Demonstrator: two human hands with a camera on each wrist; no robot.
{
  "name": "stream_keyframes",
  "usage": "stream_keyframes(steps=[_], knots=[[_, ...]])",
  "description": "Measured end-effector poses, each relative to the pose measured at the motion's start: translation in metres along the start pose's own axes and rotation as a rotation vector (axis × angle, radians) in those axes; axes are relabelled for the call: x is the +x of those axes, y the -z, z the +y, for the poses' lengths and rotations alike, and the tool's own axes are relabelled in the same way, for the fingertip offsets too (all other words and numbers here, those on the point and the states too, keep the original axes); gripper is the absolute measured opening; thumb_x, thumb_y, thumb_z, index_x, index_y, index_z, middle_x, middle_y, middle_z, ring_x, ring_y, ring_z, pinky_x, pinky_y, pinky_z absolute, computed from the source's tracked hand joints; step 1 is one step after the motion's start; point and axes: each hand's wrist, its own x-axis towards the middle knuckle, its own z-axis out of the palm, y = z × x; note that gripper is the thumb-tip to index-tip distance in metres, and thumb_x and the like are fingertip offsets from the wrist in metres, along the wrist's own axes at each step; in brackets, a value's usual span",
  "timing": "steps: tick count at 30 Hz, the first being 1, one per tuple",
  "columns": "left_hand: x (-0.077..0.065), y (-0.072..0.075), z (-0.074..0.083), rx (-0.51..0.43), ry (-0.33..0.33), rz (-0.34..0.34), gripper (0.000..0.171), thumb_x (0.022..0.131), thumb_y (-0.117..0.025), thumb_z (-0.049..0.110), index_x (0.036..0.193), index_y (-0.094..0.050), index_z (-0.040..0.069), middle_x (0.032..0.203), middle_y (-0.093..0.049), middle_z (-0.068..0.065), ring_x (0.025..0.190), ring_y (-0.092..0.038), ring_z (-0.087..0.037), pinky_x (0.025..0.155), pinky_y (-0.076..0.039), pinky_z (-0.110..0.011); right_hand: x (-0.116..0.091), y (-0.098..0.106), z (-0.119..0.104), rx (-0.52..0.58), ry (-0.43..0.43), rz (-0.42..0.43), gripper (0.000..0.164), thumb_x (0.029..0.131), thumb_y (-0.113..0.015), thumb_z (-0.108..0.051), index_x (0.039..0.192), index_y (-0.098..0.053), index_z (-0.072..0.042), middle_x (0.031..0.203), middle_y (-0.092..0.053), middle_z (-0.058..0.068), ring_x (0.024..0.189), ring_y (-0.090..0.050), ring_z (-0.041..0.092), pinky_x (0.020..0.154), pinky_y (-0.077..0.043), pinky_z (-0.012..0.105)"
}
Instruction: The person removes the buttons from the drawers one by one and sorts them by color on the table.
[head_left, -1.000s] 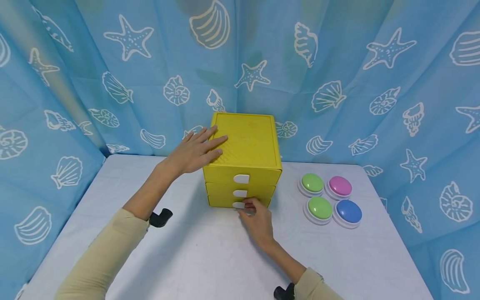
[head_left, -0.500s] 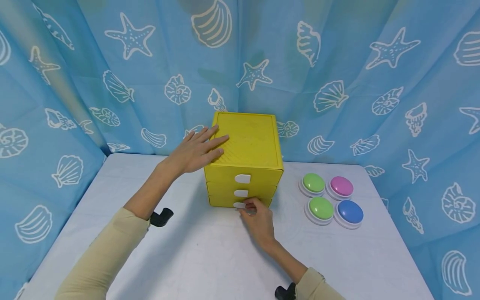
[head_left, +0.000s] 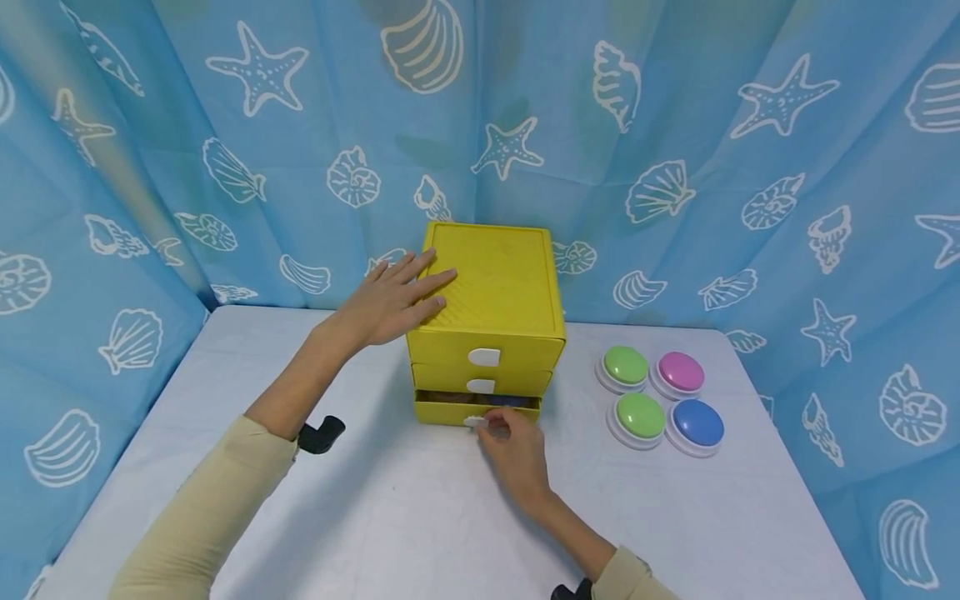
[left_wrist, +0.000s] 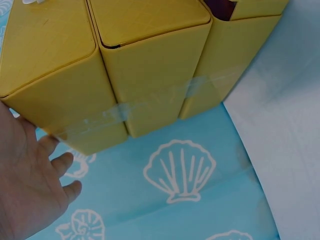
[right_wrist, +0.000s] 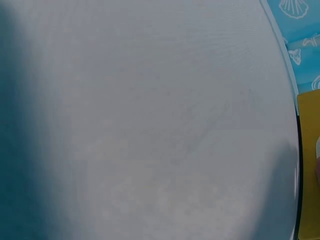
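A yellow cabinet [head_left: 498,283] with three stacked drawers stands at the back of the table. My left hand [head_left: 386,304] lies on the left edge of its top, fingers spread and straight. In the left wrist view, that hand [left_wrist: 30,180] is against the cabinet [left_wrist: 160,70], whose side has clear tape across it. Low at the front, my right hand [head_left: 517,458] pinches the white handle [head_left: 474,422] of the bottom drawer [head_left: 438,414]. This drawer is slightly pulled out, with something dark blue [head_left: 508,401] partly showing inside. The upper two drawers are closed.
To the cabinet's right stand two green push buttons [head_left: 626,365], a pink one [head_left: 681,372] and a blue one [head_left: 698,422], all on white bases. A white cloth [head_left: 360,517] covers the table. Blue shell-print curtains [head_left: 300,167] hang behind and at both sides.
The bottom drawer has slid out a little toward me, and my right hand has moved back with its handle. The left hand has stayed on the cabinet top.
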Motion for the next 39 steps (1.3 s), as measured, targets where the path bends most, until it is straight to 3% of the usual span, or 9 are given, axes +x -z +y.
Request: stream_keyframes(steps=[14, 32, 39], knots=[[-0.001, 0.000, 0.000, 0.005, 0.010, 0.004, 0.058, 0.094, -0.019, 0.060, 0.146, -0.018, 0.035, 0.153, -0.001, 0.002, 0.139, 0.001, -0.025, 0.108, 0.002, -0.049, -0.016, 0.002, -0.003, -0.073, 0.073, -0.001, 0.011, 0.077, -0.075, -0.016, 0.084, -0.066, -0.013, 0.080, -0.063, -0.007, 0.071, -0.060, -0.001, 0.062, -0.049, 0.016], [0.000, -0.001, 0.001, 0.009, 0.016, 0.008, 0.059, 0.094, -0.019, 0.060, 0.147, -0.020, 0.034, 0.154, -0.002, 0.001, 0.139, 0.000, -0.026, 0.108, 0.001, -0.049, -0.032, 0.009, -0.009, -0.159, 0.139, 0.014, 0.014, 0.073, -0.078, -0.015, 0.079, -0.066, -0.011, 0.076, -0.064, -0.005, 0.068, -0.061, 0.002, 0.060, -0.048, 0.013], [0.000, -0.001, 0.000, 0.008, 0.024, 0.009, 0.057, 0.095, -0.020, 0.058, 0.147, -0.020, 0.034, 0.154, -0.003, 0.001, 0.139, 0.000, -0.026, 0.108, 0.001, -0.048, -0.045, 0.012, -0.014, -0.155, 0.125, -0.015, 0.014, 0.073, -0.078, -0.015, 0.080, -0.066, -0.011, 0.078, -0.065, -0.005, 0.070, -0.061, 0.002, 0.061, -0.049, 0.013]])
